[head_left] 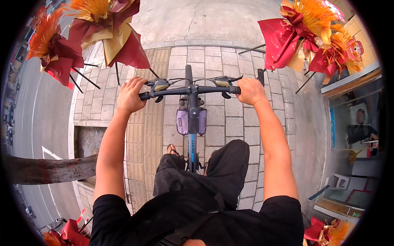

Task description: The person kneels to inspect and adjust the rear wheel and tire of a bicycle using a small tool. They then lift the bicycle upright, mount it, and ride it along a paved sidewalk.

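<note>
I sit astride a bicycle with black handlebars (pixel 174 91) and a blue-and-black frame (pixel 191 153). My left hand (pixel 132 95) is wrapped round the left grip, and my right hand (pixel 250 91) round the right one; both grips are mostly hidden under the palms. Brake levers and shifters (pixel 159 86) sit just inward of each hand. A purple bag (pixel 182 121) hangs on both sides of the frame behind the stem. The front wheel (pixel 188 74) points straight ahead.
Flower stands wrapped in red and gold paper (pixel 119 41) rise ahead on the left, with more stands (pixel 287 37) on the right, their black legs spread on the paving (pixel 215 112). A tree trunk (pixel 53 169) leans at left beside the road (pixel 49 123). A glass shopfront (pixel 357 135) lines the right.
</note>
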The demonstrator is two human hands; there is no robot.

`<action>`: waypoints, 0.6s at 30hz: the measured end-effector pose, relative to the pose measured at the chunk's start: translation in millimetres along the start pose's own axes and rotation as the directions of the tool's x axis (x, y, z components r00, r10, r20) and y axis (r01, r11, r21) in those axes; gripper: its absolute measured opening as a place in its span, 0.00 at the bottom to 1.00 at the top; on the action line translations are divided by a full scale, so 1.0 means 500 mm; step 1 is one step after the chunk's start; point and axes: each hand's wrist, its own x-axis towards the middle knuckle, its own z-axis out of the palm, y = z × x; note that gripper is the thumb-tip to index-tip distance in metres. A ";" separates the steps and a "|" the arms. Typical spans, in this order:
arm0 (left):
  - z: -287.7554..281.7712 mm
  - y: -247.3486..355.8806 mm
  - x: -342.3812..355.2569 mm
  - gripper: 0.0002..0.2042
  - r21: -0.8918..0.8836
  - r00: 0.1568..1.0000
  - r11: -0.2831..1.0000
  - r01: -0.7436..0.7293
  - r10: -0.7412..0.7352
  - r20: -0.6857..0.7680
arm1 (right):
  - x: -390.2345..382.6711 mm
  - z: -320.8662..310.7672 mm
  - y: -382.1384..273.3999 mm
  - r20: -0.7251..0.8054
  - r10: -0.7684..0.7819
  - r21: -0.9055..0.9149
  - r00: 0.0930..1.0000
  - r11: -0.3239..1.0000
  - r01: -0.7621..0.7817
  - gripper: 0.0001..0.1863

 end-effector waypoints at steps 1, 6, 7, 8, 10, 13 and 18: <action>0.029 -0.046 0.086 0.32 -0.014 1.000 1.000 0.005 -0.005 0.014 | 0.082 0.032 0.049 -0.002 0.006 0.008 1.000 1.000 -0.006 0.11; 0.189 -0.295 0.564 0.32 0.012 0.999 0.999 -0.032 0.032 0.032 | 0.489 0.159 0.298 -0.005 0.055 0.017 0.998 0.998 -0.055 0.10; 0.234 -0.346 0.653 0.32 -0.008 0.996 0.999 -0.042 0.042 0.074 | 0.562 0.193 0.345 0.059 0.094 -0.012 0.994 0.996 -0.093 0.10; 0.293 -0.398 0.769 0.32 -0.013 0.995 0.998 -0.063 0.064 0.083 | 0.647 0.239 0.413 0.072 0.127 -0.009 0.989 0.992 -0.127 0.10; 0.389 -0.454 0.976 0.32 -0.064 0.982 0.998 0.019 -0.006 0.189 | 0.786 0.314 0.541 0.115 0.182 -0.027 0.977 0.983 -0.180 0.10; 0.554 -0.661 1.275 0.33 -0.095 0.966 0.992 0.080 -0.053 0.254 | 1.066 0.421 0.675 0.190 0.258 -0.126 0.947 0.963 -0.237 0.13; 0.780 -0.807 1.822 0.32 -0.095 0.952 0.993 -0.070 0.095 0.290 | 1.398 0.549 0.985 0.239 0.378 -0.063 0.895 0.925 -0.374 0.14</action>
